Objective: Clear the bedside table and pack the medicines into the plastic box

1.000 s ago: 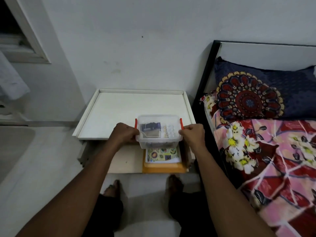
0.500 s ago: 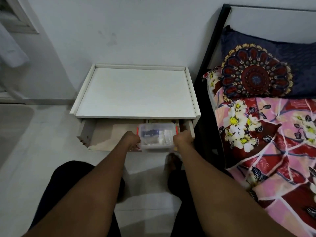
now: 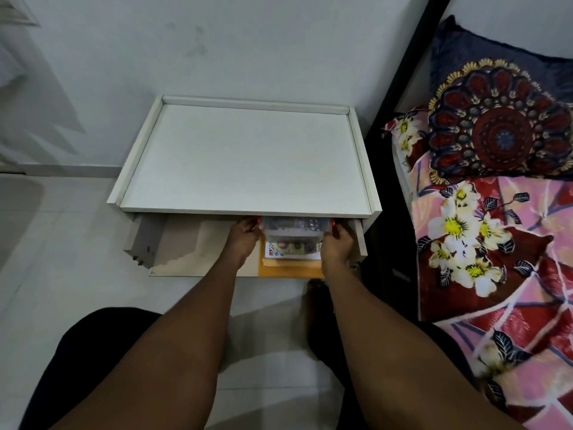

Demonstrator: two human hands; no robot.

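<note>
Head view shows the left hand [image 3: 245, 234] and right hand [image 3: 336, 243] clasping opposite ends of the lidded plastic box [image 3: 294, 227], likely for level carrying, half under the bedside table [image 3: 248, 156] top, inside the open drawer [image 3: 198, 246].

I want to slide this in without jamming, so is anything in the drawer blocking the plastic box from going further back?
Nothing visible blocks it. The plastic box, held by the left hand and right hand, sits over a printed card and orange envelope, both lying flat. The drawer space behind it is hidden under the tabletop.
</note>
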